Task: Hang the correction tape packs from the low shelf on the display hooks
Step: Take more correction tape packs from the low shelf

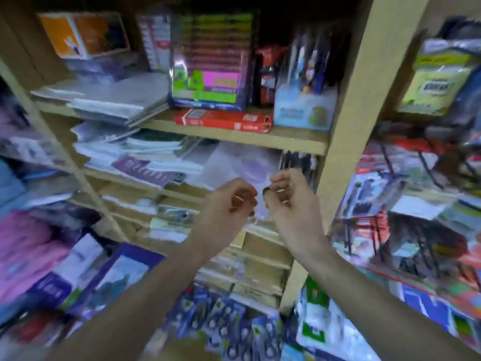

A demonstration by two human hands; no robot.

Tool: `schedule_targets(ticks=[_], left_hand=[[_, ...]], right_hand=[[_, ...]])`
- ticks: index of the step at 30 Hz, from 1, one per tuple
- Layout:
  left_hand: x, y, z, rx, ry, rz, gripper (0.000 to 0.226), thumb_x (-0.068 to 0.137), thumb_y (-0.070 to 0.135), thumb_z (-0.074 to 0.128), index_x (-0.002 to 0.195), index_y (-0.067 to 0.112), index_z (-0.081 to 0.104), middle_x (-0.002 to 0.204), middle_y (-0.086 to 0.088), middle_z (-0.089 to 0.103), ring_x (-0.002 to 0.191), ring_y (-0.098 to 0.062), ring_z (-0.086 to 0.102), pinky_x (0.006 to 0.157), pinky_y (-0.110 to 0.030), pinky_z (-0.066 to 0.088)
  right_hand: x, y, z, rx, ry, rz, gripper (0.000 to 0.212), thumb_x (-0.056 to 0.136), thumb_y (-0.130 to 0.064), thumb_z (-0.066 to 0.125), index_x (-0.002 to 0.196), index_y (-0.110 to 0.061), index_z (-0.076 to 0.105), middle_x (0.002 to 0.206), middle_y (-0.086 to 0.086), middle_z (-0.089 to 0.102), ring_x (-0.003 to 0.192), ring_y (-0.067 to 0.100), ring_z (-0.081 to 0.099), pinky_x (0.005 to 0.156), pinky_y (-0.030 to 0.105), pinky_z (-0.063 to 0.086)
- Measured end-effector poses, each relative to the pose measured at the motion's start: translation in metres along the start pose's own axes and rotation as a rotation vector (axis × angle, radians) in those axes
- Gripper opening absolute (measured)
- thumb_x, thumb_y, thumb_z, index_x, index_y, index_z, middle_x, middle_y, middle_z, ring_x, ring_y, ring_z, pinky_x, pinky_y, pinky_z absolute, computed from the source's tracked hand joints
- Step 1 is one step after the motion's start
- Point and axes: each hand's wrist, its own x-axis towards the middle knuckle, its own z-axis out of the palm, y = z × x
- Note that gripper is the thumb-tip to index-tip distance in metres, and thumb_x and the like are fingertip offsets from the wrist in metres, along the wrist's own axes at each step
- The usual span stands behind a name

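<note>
Several blue correction tape packs (221, 319) lie in a heap on the low shelf at the bottom, between my forearms. Both hands are raised well above them, in front of the middle shelves. My right hand (289, 201) pinches a small dark thing (266, 190) between thumb and forefinger. My left hand (229, 204) is close beside it with its fingers curled in, and I see nothing in it. A blurred clear plastic sheet (242, 165) shows just behind the hands; whether they touch it I cannot tell. Black display hooks (426, 165) carrying hung packs stand to the right.
A wooden upright (346, 126) separates the shelves from the hook display. Stacked notebooks and paper (125, 105) fill the left shelves. A red box (223, 121) and a pen box (304, 105) sit on the shelf above my hands. The whole view is motion-blurred.
</note>
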Motion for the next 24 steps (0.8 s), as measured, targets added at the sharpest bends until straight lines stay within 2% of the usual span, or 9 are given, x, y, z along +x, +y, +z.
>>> schedule_targets(ticks=[2,5,7,10,13,15,18,21,24], left_hand=[[-0.022,-0.061,-0.009,0.002,-0.001,-0.156,0.035,0.095,-0.004,0.063,0.08,0.028,0.062,0.073,0.001,0.068,0.067,-0.022,0.07,0.065,-0.033,0.058],[-0.058,-0.138,-0.025,0.031,-0.047,-0.365,0.018,0.095,-0.007,0.062,0.086,0.008,0.067,0.075,-0.005,0.067,0.064,-0.012,0.063,0.058,-0.01,0.048],[-0.081,-0.188,-0.035,0.076,-0.07,-0.48,0.008,0.095,-0.005,0.061,0.093,-0.004,0.069,0.084,-0.014,0.071,0.069,-0.013,0.065,0.059,-0.016,0.052],[-0.117,-0.26,-0.038,0.135,-0.077,-0.636,0.012,0.094,0.005,0.062,0.086,0.005,0.071,0.083,-0.016,0.074,0.072,-0.028,0.069,0.067,-0.042,0.056],[-0.146,-0.317,-0.036,0.201,-0.076,-0.785,0.021,0.088,0.019,0.057,0.087,0.005,0.072,0.085,-0.015,0.075,0.08,-0.031,0.069,0.07,-0.039,0.052],[-0.162,-0.35,-0.033,0.217,-0.105,-0.874,0.017,0.095,0.011,0.056,0.093,0.003,0.071,0.089,-0.008,0.071,0.084,-0.028,0.064,0.067,-0.034,0.042],[-0.183,-0.402,-0.026,0.209,-0.11,-0.958,0.016,0.092,0.008,0.057,0.102,0.009,0.069,0.099,-0.01,0.074,0.093,-0.032,0.069,0.072,-0.035,0.05],[-0.201,-0.451,-0.016,0.216,-0.129,-1.053,0.025,0.094,0.013,0.06,0.118,0.014,0.068,0.115,-0.003,0.073,0.108,-0.028,0.067,0.077,-0.029,0.043],[-0.212,-0.503,0.002,0.093,-0.081,-1.172,0.034,0.089,0.018,0.07,0.121,0.008,0.064,0.117,-0.018,0.071,0.109,-0.036,0.069,0.089,-0.04,0.052]], right_hand=[[-0.023,0.037,0.05,-0.042,-0.031,0.142,0.02,0.092,0.003,0.063,0.099,-0.013,0.054,0.083,-0.003,0.056,0.075,0.017,0.056,0.074,0.043,0.049],[-0.06,0.089,0.112,-0.157,-0.102,0.269,0.014,0.093,-0.001,0.063,0.1,-0.012,0.058,0.079,-0.009,0.057,0.076,0.018,0.057,0.072,0.032,0.042],[-0.083,0.12,0.144,-0.202,-0.169,0.366,0.01,0.095,-0.005,0.062,0.104,-0.009,0.059,0.081,-0.003,0.061,0.072,0.021,0.058,0.068,0.03,0.04],[-0.115,0.167,0.187,-0.238,-0.271,0.528,0.009,0.099,-0.01,0.058,0.108,-0.009,0.057,0.086,0.006,0.066,0.065,0.026,0.058,0.064,0.042,0.048],[-0.145,0.215,0.224,-0.269,-0.316,0.731,0.011,0.099,-0.011,0.055,0.11,-0.013,0.057,0.086,0.008,0.066,0.062,0.024,0.055,0.058,0.039,0.045],[-0.162,0.245,0.247,-0.278,-0.327,0.858,0.011,0.097,-0.013,0.053,0.107,-0.015,0.056,0.09,0.009,0.067,0.064,0.026,0.056,0.056,0.035,0.041],[-0.188,0.291,0.277,-0.325,-0.366,1.029,0.01,0.093,-0.016,0.057,0.103,-0.017,0.056,0.085,0.005,0.062,0.063,0.024,0.054,0.051,0.029,0.032],[-0.214,0.345,0.303,-0.378,-0.432,1.136,0.016,0.088,-0.022,0.061,0.092,-0.021,0.045,0.076,-0.003,0.046,0.068,0.022,0.049,0.053,0.026,0.028],[-0.23,0.385,0.32,-0.387,-0.444,1.228,0.048,0.095,-0.026,0.066,0.138,-0.022,0.046,0.102,0.008,0.055,0.076,0.024,0.051,0.069,0.03,0.037]])
